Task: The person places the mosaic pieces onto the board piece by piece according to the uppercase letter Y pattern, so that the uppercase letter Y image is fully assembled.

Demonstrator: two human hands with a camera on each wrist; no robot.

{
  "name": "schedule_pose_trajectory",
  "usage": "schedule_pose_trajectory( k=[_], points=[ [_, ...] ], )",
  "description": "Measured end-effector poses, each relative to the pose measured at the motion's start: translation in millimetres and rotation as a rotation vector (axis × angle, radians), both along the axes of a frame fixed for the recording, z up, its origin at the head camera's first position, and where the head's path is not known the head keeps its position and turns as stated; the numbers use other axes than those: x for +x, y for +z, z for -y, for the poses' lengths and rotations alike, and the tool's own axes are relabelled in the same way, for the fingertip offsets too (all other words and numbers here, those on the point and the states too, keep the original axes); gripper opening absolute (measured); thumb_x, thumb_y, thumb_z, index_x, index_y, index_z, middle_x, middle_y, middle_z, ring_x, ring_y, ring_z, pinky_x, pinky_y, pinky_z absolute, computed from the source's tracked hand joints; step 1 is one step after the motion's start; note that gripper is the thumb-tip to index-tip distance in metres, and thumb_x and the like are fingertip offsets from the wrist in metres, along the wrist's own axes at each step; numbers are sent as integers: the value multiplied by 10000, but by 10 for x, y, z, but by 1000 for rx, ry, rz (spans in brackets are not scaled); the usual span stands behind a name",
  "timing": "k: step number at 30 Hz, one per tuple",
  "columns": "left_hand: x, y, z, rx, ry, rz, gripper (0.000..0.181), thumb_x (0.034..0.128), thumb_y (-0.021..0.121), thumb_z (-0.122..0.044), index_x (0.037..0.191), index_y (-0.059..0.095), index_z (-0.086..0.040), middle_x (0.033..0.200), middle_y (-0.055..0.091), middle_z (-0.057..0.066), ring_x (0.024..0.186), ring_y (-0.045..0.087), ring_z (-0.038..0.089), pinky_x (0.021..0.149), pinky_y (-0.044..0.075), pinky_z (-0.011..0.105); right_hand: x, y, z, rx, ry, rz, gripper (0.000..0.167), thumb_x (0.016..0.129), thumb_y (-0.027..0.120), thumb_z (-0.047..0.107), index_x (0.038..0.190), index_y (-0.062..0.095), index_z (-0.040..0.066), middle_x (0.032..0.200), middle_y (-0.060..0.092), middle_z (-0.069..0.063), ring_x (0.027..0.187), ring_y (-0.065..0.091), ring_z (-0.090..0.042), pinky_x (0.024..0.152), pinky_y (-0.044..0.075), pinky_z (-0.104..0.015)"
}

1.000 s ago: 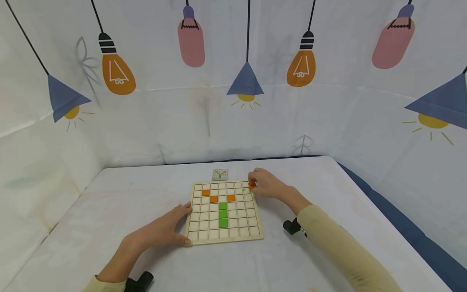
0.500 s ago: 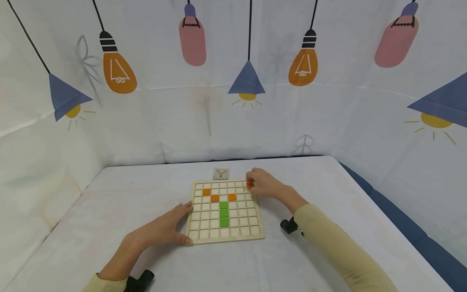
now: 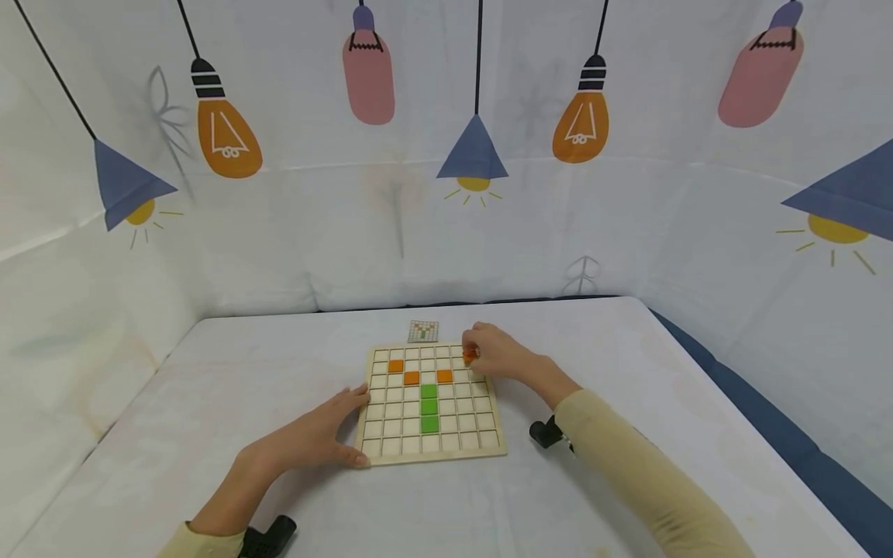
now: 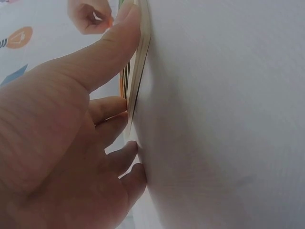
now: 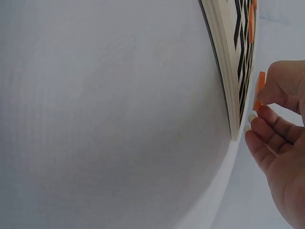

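Observation:
A wooden grid board [image 3: 391,447] lies on the table. Three orange square tiles [image 3: 412,378] sit in its upper cells, and a column of three green tiles [image 3: 429,406] runs down the middle. My left hand [image 3: 310,434] rests against the board's left side, thumb at the near corner and fingers spread along the edge. Over the far right corner, my right hand [image 3: 501,353] pinches an orange tile [image 5: 260,88] between thumb and fingertip. In the right wrist view that tile stands on edge, apart from the board.
A small pattern card [image 3: 422,331] lies just beyond the board's far edge. White cloth covers the table [image 3: 279,356]. Behind it hangs a white curtain [image 3: 293,232] printed with lamps and bulbs. Black wrist devices [image 3: 268,536] sit at both cuffs.
My right hand has moved slightly left over the board's far right corner, carrying the orange tile. The left hand stays at the board's edge. The head view has shifted a little.

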State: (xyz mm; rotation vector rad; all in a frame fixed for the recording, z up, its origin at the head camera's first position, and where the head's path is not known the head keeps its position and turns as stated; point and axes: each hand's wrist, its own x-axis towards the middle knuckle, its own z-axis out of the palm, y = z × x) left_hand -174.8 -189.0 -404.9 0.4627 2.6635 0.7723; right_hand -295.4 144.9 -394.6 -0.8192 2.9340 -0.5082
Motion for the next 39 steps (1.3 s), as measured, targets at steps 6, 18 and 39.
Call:
schedule_pose_trajectory(
  k=[6,18,39],
  points=[
    [17,17,-16,7,4,-1,1067,685,857,-501,1550,347,-139,1673,206,21,1556,102,357,1230,170,601,-2,-56,43,-10,7,5,195,775,671,46,906,617,180,896,541,13,842,486,-155,718,431,-284],
    [7,4,-10,10,-8,-2,1066,693,854,-503,1553,338,-141,1675,199,18,1557,102,357,1229,178,598,9,-78,100,3,10,5,160,805,669,79,919,619,180,891,540,14,831,495,-156,722,437,-280],
    [0,-12,4,20,-12,-11,1072,685,851,-513,1549,345,-131,1673,206,33,1556,96,362,1231,160,602,8,-120,154,-15,29,-34,153,818,640,46,916,668,161,867,543,15,821,476,-158,722,425,-292]
  ],
)
